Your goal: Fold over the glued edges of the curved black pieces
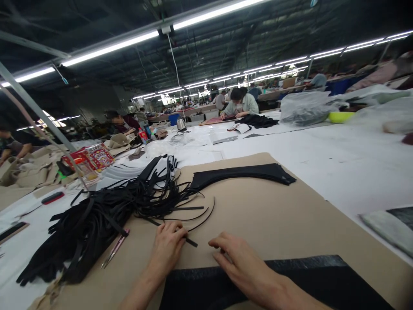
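My left hand (pixel 168 246) is closed on a thin black strip (pixel 192 243), whose short end pokes out to the right past the fingertips. The strip's other end seems to run back toward a tangled pile of black strips (pixel 109 211). To the right, my right hand (pixel 237 260) hovers with thumb and fingers apart and nothing visible between them. Beneath its wrist lies a curved black fabric piece (pixel 303 275) with a shiny band along its upper edge. A neat stack of curved black pieces (pixel 238 173) rests farther up on the tan sheet (pixel 277 215).
Tweezers (pixel 114 250) with pink on the handle lie beside the pile. A red-and-black object (pixel 52 198) and red patterned box (pixel 97 157) are at left. Clear plastic bags (pixel 305 107) and a yellow-green bowl (pixel 340 116) sit at far right. A co-worker (pixel 241 103) bends over the table's far side.
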`<action>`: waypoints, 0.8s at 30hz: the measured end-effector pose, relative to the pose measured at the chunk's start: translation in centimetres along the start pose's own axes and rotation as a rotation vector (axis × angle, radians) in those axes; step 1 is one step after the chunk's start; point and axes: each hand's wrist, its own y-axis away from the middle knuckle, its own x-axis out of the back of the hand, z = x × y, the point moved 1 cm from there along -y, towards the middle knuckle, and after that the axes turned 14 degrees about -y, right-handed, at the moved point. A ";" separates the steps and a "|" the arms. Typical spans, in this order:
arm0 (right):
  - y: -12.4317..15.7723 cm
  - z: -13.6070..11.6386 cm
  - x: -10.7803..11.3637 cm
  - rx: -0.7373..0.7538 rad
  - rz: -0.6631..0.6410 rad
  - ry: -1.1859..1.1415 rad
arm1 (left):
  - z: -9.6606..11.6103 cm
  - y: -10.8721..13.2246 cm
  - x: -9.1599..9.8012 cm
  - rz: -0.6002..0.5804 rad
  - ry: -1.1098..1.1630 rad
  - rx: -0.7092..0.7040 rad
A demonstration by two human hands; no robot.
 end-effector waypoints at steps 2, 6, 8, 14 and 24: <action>-0.2 0.1 -0.3 -0.008 -0.013 0.017 | -0.3 0.0 -0.4 -0.010 0.007 -0.003; -0.4 0.6 -0.3 -0.019 -0.007 0.005 | -0.6 -0.4 -0.6 -0.004 0.020 0.006; -0.6 0.8 -0.1 -0.019 0.013 -0.001 | -0.4 -0.7 -0.1 0.010 0.028 0.006; -2.5 -0.1 -0.2 0.067 0.049 -0.071 | 2.3 -1.4 2.6 0.051 0.201 -0.097; -4.6 -0.6 0.6 0.097 0.091 0.037 | 4.0 -1.3 1.8 0.028 0.363 -0.127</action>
